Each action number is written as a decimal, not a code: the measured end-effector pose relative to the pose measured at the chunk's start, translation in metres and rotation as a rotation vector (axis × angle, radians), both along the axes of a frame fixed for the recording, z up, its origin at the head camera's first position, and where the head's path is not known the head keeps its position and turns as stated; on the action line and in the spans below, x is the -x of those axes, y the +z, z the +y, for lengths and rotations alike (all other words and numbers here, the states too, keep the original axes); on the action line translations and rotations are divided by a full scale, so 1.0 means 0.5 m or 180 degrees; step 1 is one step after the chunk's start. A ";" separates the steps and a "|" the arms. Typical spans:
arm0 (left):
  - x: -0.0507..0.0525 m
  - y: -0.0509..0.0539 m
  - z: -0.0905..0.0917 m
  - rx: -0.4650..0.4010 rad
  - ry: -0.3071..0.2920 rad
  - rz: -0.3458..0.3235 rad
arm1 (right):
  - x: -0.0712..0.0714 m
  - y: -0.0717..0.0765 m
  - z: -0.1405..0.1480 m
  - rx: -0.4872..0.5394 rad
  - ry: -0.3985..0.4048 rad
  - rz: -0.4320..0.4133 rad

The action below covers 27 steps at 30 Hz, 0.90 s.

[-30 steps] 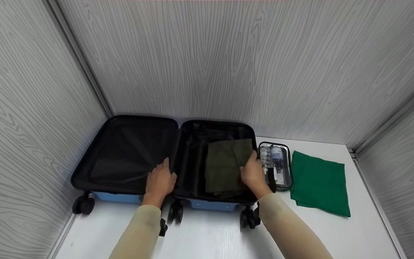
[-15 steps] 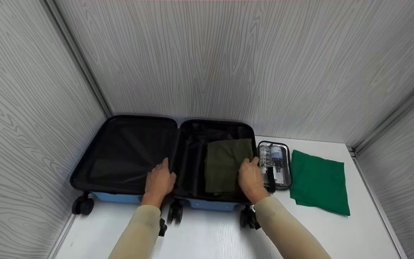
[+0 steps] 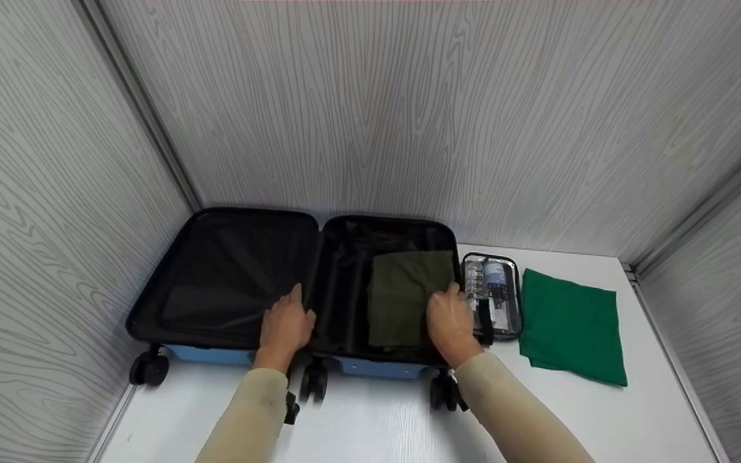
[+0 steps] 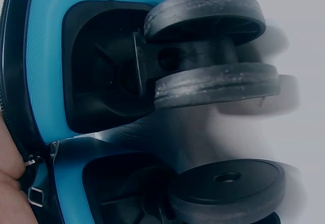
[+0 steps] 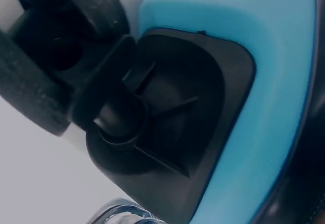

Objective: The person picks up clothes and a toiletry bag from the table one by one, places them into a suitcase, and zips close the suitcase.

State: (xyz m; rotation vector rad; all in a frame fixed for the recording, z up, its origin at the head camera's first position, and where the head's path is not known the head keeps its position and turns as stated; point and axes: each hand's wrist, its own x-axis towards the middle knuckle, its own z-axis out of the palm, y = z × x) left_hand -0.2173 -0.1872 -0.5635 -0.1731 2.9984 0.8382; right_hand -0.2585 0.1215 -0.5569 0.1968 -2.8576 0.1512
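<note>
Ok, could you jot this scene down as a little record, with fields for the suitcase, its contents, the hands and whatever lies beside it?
Suitcase: one suitcase, spread open, blue outside, black inside
Contents: folded dark olive cloth in the right half
Left hand: rests near where the two halves meet
Right hand: at the olive cloth's right edge, by the rim; grip unclear
Beside it: clear pouch with black edging, then bright green cloth farther right
Surface: white
</note>
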 end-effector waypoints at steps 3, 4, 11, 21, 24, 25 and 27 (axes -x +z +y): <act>0.000 0.000 0.001 -0.0011 -0.0006 0.0007 | -0.001 -0.001 -0.001 -0.0179 0.0000 0.0069; 0.000 0.000 0.001 -0.0015 -0.0007 0.0006 | -0.002 -0.001 -0.002 -0.0213 0.0016 0.0076; -0.002 0.000 -0.002 0.0026 -0.0019 0.0080 | -0.014 0.000 -0.002 0.0066 0.0068 -0.0423; -0.002 -0.005 -0.001 -0.0019 -0.0010 0.0104 | -0.015 -0.002 -0.011 0.0271 -0.0045 -0.1033; -0.004 -0.006 -0.002 -0.0001 -0.0014 0.0113 | -0.019 -0.005 -0.006 0.0336 -0.0006 -0.0844; -0.004 -0.006 -0.003 0.0001 -0.0016 0.0119 | -0.021 -0.005 -0.004 0.0368 0.0014 -0.0766; -0.005 -0.005 -0.003 0.0007 -0.0021 0.0127 | -0.026 -0.005 0.002 0.0461 0.0061 -0.0601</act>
